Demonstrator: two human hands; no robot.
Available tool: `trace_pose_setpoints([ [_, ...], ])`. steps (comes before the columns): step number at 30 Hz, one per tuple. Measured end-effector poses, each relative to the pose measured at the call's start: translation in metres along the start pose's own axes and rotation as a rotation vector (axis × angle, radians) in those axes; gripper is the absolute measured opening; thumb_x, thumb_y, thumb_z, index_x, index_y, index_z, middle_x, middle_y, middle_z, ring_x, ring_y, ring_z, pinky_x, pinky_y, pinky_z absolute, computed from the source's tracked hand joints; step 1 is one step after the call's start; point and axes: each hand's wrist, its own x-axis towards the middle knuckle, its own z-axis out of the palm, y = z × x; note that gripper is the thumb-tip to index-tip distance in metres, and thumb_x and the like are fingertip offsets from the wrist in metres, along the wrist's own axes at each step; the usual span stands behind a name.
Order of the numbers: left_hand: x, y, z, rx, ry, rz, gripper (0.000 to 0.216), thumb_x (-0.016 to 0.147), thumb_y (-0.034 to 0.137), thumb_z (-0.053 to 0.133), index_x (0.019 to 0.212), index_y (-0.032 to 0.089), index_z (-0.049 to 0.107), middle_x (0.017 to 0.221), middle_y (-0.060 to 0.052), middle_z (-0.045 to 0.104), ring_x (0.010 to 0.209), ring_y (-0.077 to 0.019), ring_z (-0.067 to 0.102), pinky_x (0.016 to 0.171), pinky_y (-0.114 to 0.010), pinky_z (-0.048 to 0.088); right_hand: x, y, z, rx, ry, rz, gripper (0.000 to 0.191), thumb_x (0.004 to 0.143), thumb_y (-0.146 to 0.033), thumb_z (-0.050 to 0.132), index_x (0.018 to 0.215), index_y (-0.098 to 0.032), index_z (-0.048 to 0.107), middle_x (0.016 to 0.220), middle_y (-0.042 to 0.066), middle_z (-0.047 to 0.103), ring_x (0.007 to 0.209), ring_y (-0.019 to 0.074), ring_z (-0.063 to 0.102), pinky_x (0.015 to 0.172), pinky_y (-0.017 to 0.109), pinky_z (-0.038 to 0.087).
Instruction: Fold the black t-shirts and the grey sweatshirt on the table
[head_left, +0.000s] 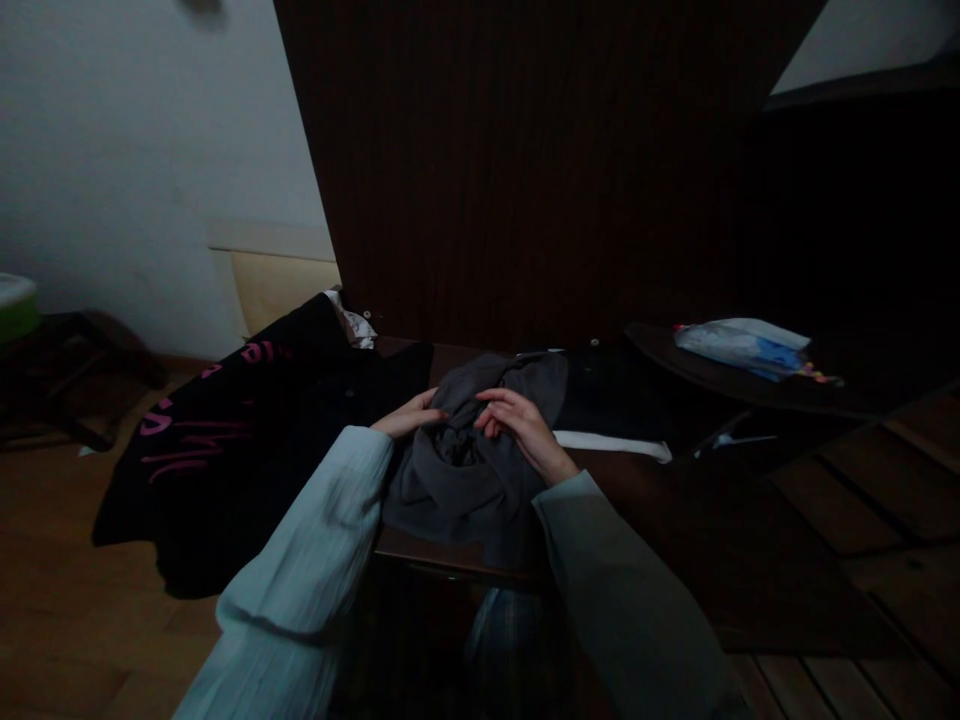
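A bunched dark grey cloth garment [465,490] lies on the dark wooden surface in front of me, with a shadowed, gathered opening in its middle. My left hand [409,413] is closed on the garment's left side, its fingertips partly hidden in the folds. On the upper right of the same cloth, my right hand [521,428] has its fingers curled over a fold. To the left, a black garment with pink lettering [217,430] drapes over the edge. Folded dark cloth [615,395] with a white strip lies just beyond my right hand.
A tall dark wooden panel [525,170] rises behind the surface. At right, a blue and white plastic packet [750,345] rests on a dark rounded surface. A low stool [67,370] holding a green tub [19,310] stands at far left. The light is dim.
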Motion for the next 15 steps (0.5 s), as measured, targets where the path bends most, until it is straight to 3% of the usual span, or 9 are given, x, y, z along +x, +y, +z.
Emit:
trace_pose_setpoints([
  [3,0.002,-0.004,0.001,-0.011,-0.037,0.005,0.04,0.056,0.014,0.066,0.096,0.018,0.061,0.085,-0.002,0.067,0.074,-0.018,0.061,0.065,-0.025,0.046,-0.005,0.003,-0.016,-0.013,0.397,-0.033,0.03,0.062,-0.041,0.064,0.075,-0.019,0.049,0.054,-0.005,0.056,0.044,0.0065,0.049,0.04,0.017,0.034],
  [8,0.002,-0.007,0.006,0.119,-0.058,0.06,0.032,0.051,0.016,0.068,0.082,0.019,0.065,0.085,-0.002,0.068,0.087,-0.0216,0.059,0.079,-0.029,0.044,-0.04,0.014,-0.043,-0.121,0.673,-0.081,0.041,0.062,-0.055,0.059,0.074,-0.02,0.042,0.049,-0.007,0.053,0.04,0.0064,0.046,0.037,0.017,0.031],
  [11,-0.008,-0.007,0.016,0.24,-0.039,0.092,0.027,0.054,0.021,0.066,0.081,0.02,0.065,0.088,-0.002,0.068,0.091,-0.0231,0.058,0.084,-0.031,0.042,-0.063,0.021,-0.052,-0.212,0.665,0.026,0.048,0.058,-0.058,0.06,0.081,-0.02,0.045,0.041,-0.009,0.047,0.034,0.0067,0.04,0.034,0.017,0.026],
  [15,-0.031,-0.001,0.04,0.472,-0.086,0.123,0.027,0.058,0.019,0.061,0.085,0.019,0.064,0.087,-0.001,0.068,0.085,-0.0234,0.058,0.083,-0.03,0.041,-0.079,0.026,-0.048,-0.239,0.455,0.232,0.045,0.057,-0.05,0.064,0.084,-0.017,0.05,0.038,-0.011,0.04,0.031,0.0053,0.031,0.032,0.018,0.018],
])
